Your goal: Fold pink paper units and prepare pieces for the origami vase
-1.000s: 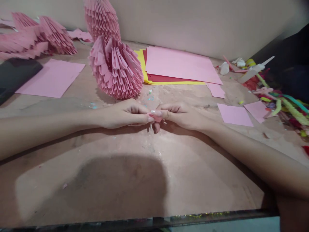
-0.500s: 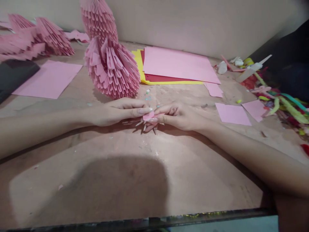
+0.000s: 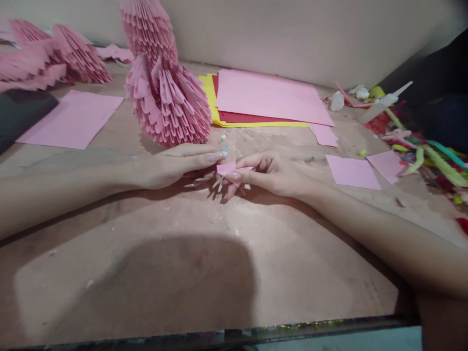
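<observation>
A small folded piece of pink paper is pinched between the thumb and fingers of my right hand, just above the tabletop. Beside it on the left is my left hand, its thumb raised off the paper and its fingers stretched out and apart. The lower fingertips of both hands lie close together under the paper, partly in shadow. Behind my left hand stands a pink figure built from many folded paper pieces.
Pink sheets lie over red and yellow ones near the wall. Small pink squares rest at right, near a glue gun and fuzzy craft stems. At left are a pink sheet, a dark flat object and more folded-paper pieces.
My left thumb has come up off the folded paper, which stays in my right hand. More of the paper's flat pink face shows now.
</observation>
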A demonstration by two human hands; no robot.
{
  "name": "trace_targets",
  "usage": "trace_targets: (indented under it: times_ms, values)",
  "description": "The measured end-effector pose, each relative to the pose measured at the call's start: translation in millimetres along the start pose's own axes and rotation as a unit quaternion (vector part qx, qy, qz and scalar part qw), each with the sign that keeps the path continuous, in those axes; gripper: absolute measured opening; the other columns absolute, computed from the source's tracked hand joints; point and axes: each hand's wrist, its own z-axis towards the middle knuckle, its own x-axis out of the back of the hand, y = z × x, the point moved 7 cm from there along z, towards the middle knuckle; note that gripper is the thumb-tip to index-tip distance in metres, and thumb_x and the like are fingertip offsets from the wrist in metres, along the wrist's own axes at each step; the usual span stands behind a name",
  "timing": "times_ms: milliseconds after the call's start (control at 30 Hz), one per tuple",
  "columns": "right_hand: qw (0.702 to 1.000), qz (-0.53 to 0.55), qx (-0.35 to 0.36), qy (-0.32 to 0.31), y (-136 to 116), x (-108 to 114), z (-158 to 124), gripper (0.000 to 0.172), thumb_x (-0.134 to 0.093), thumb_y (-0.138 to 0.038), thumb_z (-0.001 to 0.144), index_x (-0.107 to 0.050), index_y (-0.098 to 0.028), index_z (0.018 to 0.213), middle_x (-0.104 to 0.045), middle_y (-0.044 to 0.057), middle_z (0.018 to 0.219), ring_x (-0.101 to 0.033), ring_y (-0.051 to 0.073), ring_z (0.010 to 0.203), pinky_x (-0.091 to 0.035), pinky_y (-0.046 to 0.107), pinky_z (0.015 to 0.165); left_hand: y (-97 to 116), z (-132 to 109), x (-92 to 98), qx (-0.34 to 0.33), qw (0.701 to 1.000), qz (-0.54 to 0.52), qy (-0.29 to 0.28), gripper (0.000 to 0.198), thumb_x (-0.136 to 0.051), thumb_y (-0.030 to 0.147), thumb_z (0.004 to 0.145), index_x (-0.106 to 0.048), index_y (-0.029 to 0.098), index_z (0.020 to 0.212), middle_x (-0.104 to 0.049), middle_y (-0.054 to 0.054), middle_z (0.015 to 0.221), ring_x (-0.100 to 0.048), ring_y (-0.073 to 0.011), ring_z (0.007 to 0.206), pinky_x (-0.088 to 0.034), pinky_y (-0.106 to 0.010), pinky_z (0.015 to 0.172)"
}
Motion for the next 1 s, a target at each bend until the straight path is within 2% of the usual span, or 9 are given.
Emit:
trace_targets:
  times_ms: [100, 133, 233, 367, 500, 667, 767, 867, 1000]
  values:
    - [1.000, 0.005, 0.001, -0.002, -1, -2, 0, 0.038, -0.079, -0.053, 0.102, -0.086, -0.016, 0.108, -0.086, 0.008, 0.091, -0.073, 0.015, 0.078, -0.059, 0.028, 0.073, -3, 0, -6.6, 0.041, 0.992, -0.107, -0.046, 0.048, -0.065, 0.064, 0.105, -0.055, 0.022, 0.083, -0.049, 0.002, 0.066, -0.041, -0.0106, 0.050, -0.036, -0.023, 0.043]
    - [1.000, 0.004, 0.004, 0.001, -2, -2, 0, 0.038, -0.078, -0.054, 0.102, -0.085, -0.017, 0.109, -0.086, 0.008, 0.089, -0.073, 0.016, 0.079, -0.059, 0.029, 0.075, -2, 0, -6.6, 0.040, 0.992, -0.105, -0.049, 0.051, -0.066, 0.066, 0.104, -0.056, 0.022, 0.082, -0.047, 0.002, 0.065, -0.040, -0.0099, 0.050, -0.035, -0.022, 0.042]
    - [1.000, -0.006, 0.009, 0.001, -3, -2, 0, 0.037, -0.076, -0.054, 0.104, -0.085, -0.018, 0.106, -0.085, 0.006, 0.087, -0.073, 0.016, 0.081, -0.060, 0.030, 0.077, 6, 1, -3.8, 0.010, 0.998, -0.036, -0.040, 0.055, -0.062, 0.069, 0.107, -0.058, 0.020, 0.081, -0.047, 0.003, 0.064, -0.043, -0.0097, 0.053, -0.038, -0.020, 0.046]
    - [1.000, -0.028, 0.006, -0.008, -4, -2, 1, 0.038, -0.076, -0.054, 0.104, -0.085, -0.017, 0.098, -0.085, 0.007, 0.089, -0.071, 0.015, 0.080, -0.057, 0.028, 0.074, 17, 1, -3.1, -0.044, 0.998, 0.041, -0.028, 0.055, -0.056, 0.059, 0.113, -0.058, 0.018, 0.077, -0.052, 0.003, 0.065, -0.049, -0.0092, 0.057, -0.045, -0.017, 0.054]
    - [0.999, -0.043, 0.007, -0.014, -7, -2, 1, 0.038, -0.077, -0.053, 0.102, -0.085, -0.016, 0.098, -0.085, 0.006, 0.090, -0.068, 0.013, 0.076, -0.052, 0.026, 0.069, 16, -1, -1.3, -0.044, 0.998, 0.043, -0.009, 0.052, -0.059, 0.055, 0.113, -0.059, 0.018, 0.076, -0.055, 0.003, 0.063, -0.056, -0.0096, 0.059, -0.046, -0.017, 0.056]
    - [0.997, -0.065, 0.026, -0.018, -8, -2, 1, 0.036, -0.073, -0.049, 0.106, -0.085, -0.016, 0.097, -0.085, 0.006, 0.091, -0.067, 0.012, 0.075, -0.049, 0.025, 0.070, 10, -2, -0.9, -0.019, 0.997, 0.065, -0.022, 0.050, -0.060, 0.058, 0.111, -0.062, 0.019, 0.079, -0.059, 0.003, 0.065, -0.053, -0.0098, 0.055, -0.039, -0.020, 0.049]
    - [0.997, -0.076, 0.032, -0.008, -6, -1, 1, 0.035, -0.070, -0.046, 0.108, -0.085, -0.016, 0.098, -0.085, 0.006, 0.090, -0.068, 0.013, 0.076, -0.050, 0.026, 0.071, 11, -1, 0.4, -0.046, 0.994, 0.096, -0.004, 0.051, -0.057, 0.056, 0.112, -0.062, 0.019, 0.077, -0.059, 0.002, 0.066, -0.054, -0.0110, 0.060, -0.041, -0.021, 0.055]
    - [0.996, -0.072, 0.035, 0.025, -2, 2, 2, 0.038, -0.070, -0.051, 0.107, -0.084, -0.018, 0.096, -0.084, 0.006, 0.089, -0.069, 0.015, 0.079, -0.052, 0.028, 0.074, 13, -3, 2.8, -0.076, 0.984, 0.160, 0.032, 0.050, -0.051, 0.051, 0.115, -0.058, 0.019, 0.077, -0.061, 0.000, 0.069, -0.056, -0.0129, 0.064, -0.042, -0.023, 0.060]
    - [0.996, -0.056, 0.042, 0.061, 4, 5, 3, 0.040, -0.072, -0.057, 0.105, -0.082, -0.018, 0.097, -0.082, 0.005, 0.085, -0.064, 0.014, 0.073, -0.048, 0.028, 0.068, 31, -12, 7.0, -0.124, 0.945, 0.296, 0.070, 0.038, -0.050, 0.043, 0.114, -0.059, 0.020, 0.084, -0.061, 0.000, 0.075, -0.049, -0.0125, 0.061, -0.036, -0.026, 0.058]
